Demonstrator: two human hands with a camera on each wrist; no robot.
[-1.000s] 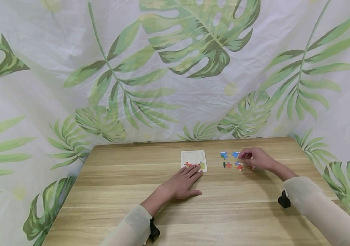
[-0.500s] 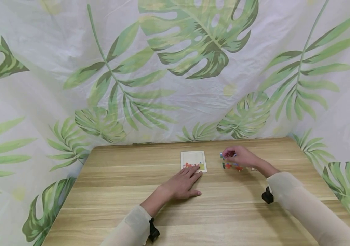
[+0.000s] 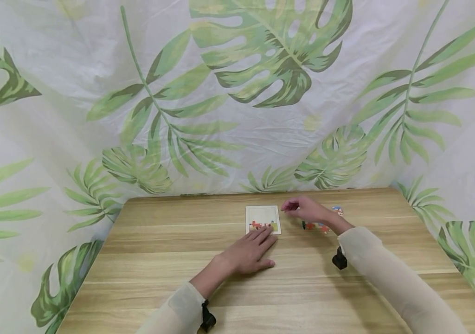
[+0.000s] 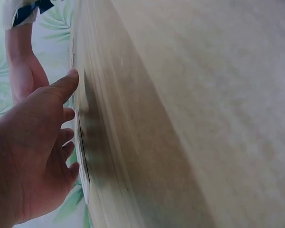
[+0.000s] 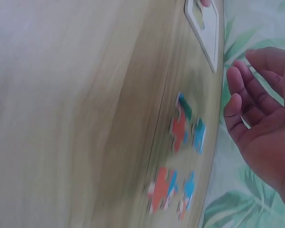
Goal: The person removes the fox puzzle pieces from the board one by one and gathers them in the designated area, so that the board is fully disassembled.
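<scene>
My left hand (image 3: 252,253) lies with fingers extended over the lower edge of a square white puzzle board (image 3: 263,211), thumb spread on the table. Red and yellow puzzle pieces (image 3: 256,224) show along the board's lower part beside those fingertips. Just right of the board, my right hand (image 3: 304,208) hovers above the table, its fingers loosely bent. No held thing shows among its fingers in the right wrist view. Below that hand lie a red-and-green puzzle piece (image 5: 179,126), a blue one (image 5: 198,135), a red-and-blue one (image 5: 161,190) and another blue one (image 5: 188,192).
A wooden table (image 3: 170,269) carries everything, its far edge against a leaf-patterned cloth (image 3: 179,116). Another puzzle piece (image 3: 337,210) with blue and red shows beyond the right wrist. The right forearm covers part of the loose-piece area.
My right hand has moved left, from above the loose pieces to beside the board's right edge. The left hand stays on the board's lower edge.
</scene>
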